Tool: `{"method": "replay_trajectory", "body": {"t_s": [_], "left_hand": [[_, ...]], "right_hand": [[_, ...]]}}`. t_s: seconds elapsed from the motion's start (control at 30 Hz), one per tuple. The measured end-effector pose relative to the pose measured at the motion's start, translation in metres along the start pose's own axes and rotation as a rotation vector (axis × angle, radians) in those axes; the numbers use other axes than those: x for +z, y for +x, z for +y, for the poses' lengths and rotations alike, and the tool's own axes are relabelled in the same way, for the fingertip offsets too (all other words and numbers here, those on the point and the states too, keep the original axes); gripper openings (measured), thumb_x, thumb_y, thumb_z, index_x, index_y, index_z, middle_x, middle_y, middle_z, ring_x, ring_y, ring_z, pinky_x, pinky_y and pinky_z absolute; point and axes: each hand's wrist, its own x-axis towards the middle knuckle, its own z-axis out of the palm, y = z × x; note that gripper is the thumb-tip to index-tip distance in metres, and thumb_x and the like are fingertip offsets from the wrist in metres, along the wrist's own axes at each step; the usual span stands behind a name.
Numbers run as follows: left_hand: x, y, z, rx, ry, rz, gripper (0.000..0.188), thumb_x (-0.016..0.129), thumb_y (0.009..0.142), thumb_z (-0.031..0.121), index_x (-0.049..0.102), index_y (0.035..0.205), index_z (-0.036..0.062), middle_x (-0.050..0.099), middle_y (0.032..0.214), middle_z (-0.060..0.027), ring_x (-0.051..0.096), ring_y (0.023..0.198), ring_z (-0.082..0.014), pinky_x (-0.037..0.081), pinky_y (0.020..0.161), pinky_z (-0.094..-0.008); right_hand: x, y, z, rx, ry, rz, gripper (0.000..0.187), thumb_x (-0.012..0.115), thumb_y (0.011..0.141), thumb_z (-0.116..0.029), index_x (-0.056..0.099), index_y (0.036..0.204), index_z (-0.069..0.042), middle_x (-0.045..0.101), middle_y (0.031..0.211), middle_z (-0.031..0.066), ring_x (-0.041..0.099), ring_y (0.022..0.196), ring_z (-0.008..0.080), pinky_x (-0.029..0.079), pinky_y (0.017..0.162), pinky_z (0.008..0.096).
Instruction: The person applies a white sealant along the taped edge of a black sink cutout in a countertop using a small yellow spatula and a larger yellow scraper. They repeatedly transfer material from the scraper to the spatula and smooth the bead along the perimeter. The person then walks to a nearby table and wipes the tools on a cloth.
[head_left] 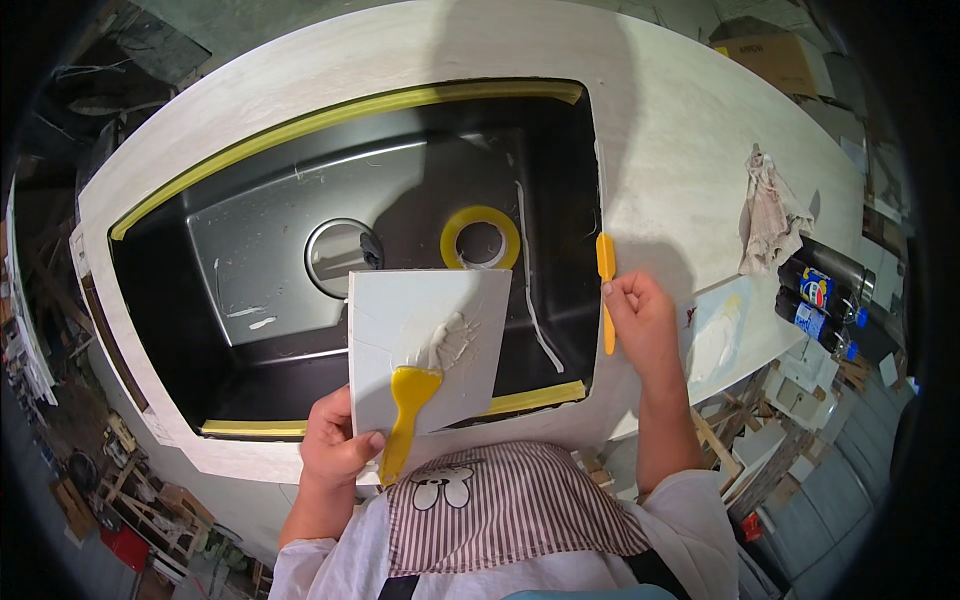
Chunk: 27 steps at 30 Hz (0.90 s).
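Observation:
My left hand (335, 440) grips a white square board (400, 310) at its near left corner. On the board sit a smear of white paste (446, 345) and a wide yellow scraper (411, 400), whose handle hangs past the near edge by my left thumb. In my right hand (642, 318) is a slim yellow spatula (606, 262), pinched between thumb and fingers along the right rim of a black sink (285, 185). A white bead runs along that rim. The sink is set in a pale countertop (690, 160); the board covers part of its near side.
Yellow tape (350, 116) lines the sink's far edge and parts of the near edge. Inside lies a yellow tape roll (450, 238) near the drain (335, 258). To the right are a crumpled rag (770, 215), dark bottles (812, 318) and a paste-smeared sheet (715, 325).

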Motion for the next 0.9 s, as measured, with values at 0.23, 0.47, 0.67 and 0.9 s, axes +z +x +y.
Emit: {"method": "replay_trajectory", "body": {"t_s": [0.23, 0.47, 0.67, 0.9], "left_hand": [[-0.003, -0.003, -0.004, 0.002, -0.021, 0.001, 0.043, 0.068, 0.071, 0.007, 0.062, 0.111, -0.0081, 0.066, 0.103, -0.0099, 0.060, 0.094, -0.0149, 0.045, 0.086, -0.0270], [-0.003, -0.004, -0.005, -0.006, -0.048, 0.028, 0.041, 0.071, 0.072, 0.010, 0.063, 0.109, -0.0078, 0.067, 0.102, -0.0090, 0.060, 0.092, -0.0141, 0.044, 0.084, -0.0263], [-0.003, -0.006, -0.004, -0.024, -0.072, 0.059, 0.039, 0.073, 0.071, 0.011, 0.063, 0.105, -0.0065, 0.067, 0.101, -0.0095, 0.061, 0.091, -0.0154, 0.045, 0.085, -0.0276], [-0.005, -0.006, -0.004, -0.039, -0.088, 0.121, 0.039, 0.075, 0.068, 0.011, 0.063, 0.102, -0.0052, 0.067, 0.101, -0.0105, 0.063, 0.092, -0.0187, 0.047, 0.087, -0.0308]], "right_hand": [[-0.010, -0.018, -0.006, 0.051, -0.025, -0.032, 0.011, 0.061, 0.092, -0.009, 0.057, 0.087, 0.000, 0.056, 0.069, -0.0031, 0.047, 0.061, 0.0013, 0.038, 0.054, 0.0195], [-0.012, -0.011, -0.027, -0.009, 0.061, -0.007, 0.009, 0.059, 0.094, -0.009, 0.059, 0.093, 0.000, 0.058, 0.075, -0.0021, 0.049, 0.066, 0.0011, 0.040, 0.059, 0.0187], [-0.002, 0.041, -0.039, -0.218, 0.001, -0.017, 0.014, 0.060, 0.094, -0.012, 0.059, 0.092, 0.002, 0.058, 0.072, -0.0026, 0.048, 0.064, 0.0013, 0.039, 0.057, 0.0187], [0.010, 0.068, -0.054, -0.179, -0.039, 0.011, 0.019, 0.062, 0.093, -0.016, 0.060, 0.089, 0.002, 0.058, 0.070, -0.0024, 0.048, 0.063, 0.0020, 0.040, 0.057, 0.0197]]}}
